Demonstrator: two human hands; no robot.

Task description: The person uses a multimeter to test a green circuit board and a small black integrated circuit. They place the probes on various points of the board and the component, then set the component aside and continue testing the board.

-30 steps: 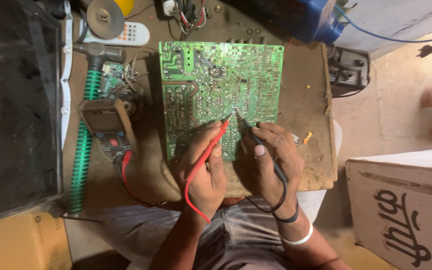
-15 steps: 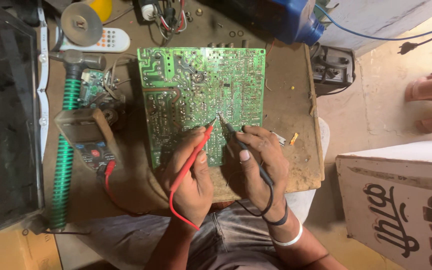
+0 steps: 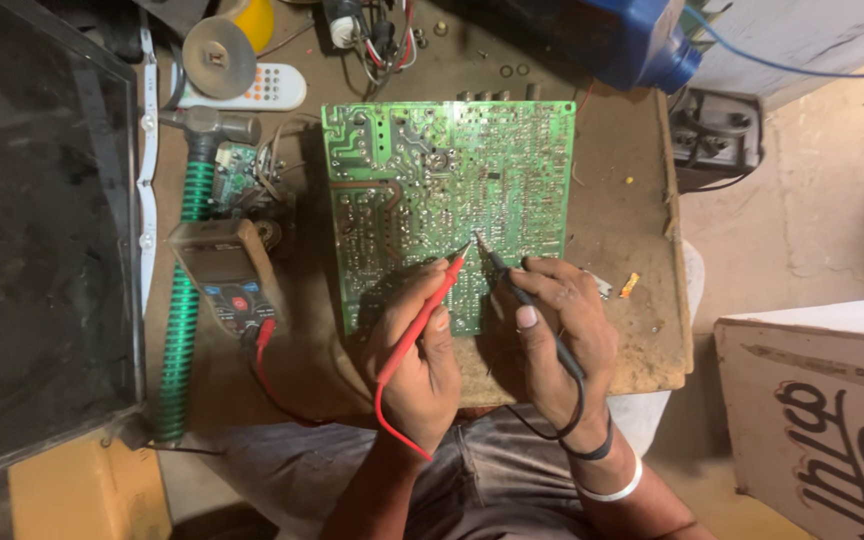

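A big dark screen (image 3: 37,240) fills the left side, its glass black and blank. At lower right stands a pale cardboard box (image 3: 817,420) with dark brushed lettering. The meter (image 3: 227,275) left of the board has a small dull display.

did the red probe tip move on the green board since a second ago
No. The red test probe in the left hand points at about the same lower-middle spot on the green circuit board, beside the black probe; only the camera shifted.

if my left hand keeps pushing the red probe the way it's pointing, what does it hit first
Likely the black probe in the right hand. The left hand aims the red probe up and right over the green circuit board, and the two tips nearly meet; the gap is unclear.
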